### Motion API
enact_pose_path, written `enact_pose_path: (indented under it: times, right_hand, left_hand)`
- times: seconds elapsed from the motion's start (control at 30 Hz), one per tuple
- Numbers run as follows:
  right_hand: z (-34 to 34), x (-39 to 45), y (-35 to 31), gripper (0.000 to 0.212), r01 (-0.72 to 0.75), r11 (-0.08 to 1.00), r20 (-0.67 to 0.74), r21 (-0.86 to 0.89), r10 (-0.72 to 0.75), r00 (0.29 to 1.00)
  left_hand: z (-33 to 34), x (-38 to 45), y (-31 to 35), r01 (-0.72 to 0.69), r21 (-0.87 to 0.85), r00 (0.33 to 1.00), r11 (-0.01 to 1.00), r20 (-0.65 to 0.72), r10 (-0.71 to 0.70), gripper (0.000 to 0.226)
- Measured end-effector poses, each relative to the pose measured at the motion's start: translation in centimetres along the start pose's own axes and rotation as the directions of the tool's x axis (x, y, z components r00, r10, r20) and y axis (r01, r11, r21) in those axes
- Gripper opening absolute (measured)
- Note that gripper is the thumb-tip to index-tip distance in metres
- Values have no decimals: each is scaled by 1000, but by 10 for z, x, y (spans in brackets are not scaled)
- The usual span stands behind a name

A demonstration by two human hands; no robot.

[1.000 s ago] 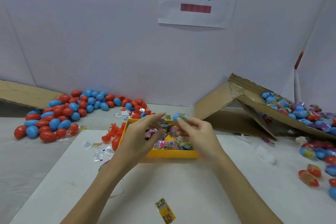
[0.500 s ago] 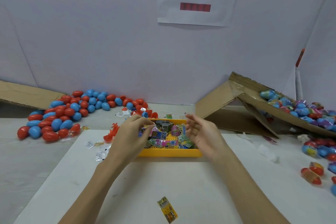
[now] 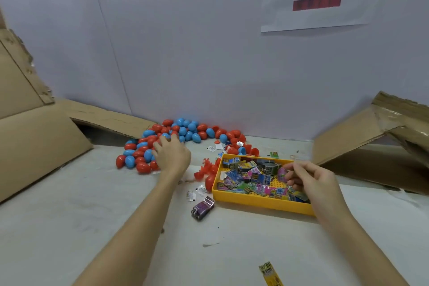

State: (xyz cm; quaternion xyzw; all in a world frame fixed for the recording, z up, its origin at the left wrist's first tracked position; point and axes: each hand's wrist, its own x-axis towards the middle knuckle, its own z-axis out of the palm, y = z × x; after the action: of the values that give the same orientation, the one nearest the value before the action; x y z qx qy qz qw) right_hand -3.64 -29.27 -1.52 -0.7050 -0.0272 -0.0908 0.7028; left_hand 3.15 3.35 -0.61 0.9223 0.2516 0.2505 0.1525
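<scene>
A pile of red and blue plastic eggs lies at the back of the table against the wall. My left hand reaches over the pile's near side, with its fingertips down among the eggs; what they hold, if anything, is hidden. A yellow tray to the right holds several colourful printed film sleeves. My right hand hovers over the tray's right part. Its thumb and fingers pinch a pink and green film sleeve.
Red egg halves and small paper slips lie between the pile and the tray. A purple packet sits in front of the tray, a yellow one near the bottom edge. Cardboard flaps stand at the left and right.
The view has swung left. My left hand left the tray and reached out to the egg pile. The blue egg my hands held a second ago is gone from them.
</scene>
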Motion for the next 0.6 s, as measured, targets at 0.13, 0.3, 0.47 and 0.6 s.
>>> enact_pose_path:
  times: [0.13,0.3,0.47,0.6]
  right_hand:
    - [-1,-1,0,26,7,1000,5,14,-8,1000]
    - [2,0,2,25,14,1000,-4,4,-14,1000]
    - [2,-1,1,26,25,1000,-3,-1,-25,1000]
    - [2,-2,0,26,15,1000,-12,4,-15,1000]
  left_hand:
    - [5,32,-31,30,238,993,971,101,-55,36]
    - [18,40,-36,-78,175,988,982,148,53,45]
    - [20,24,-19,-49,0,976,999,213,48,50]
    - [20,5,-5,-189,-138,958,972,192,213,44]
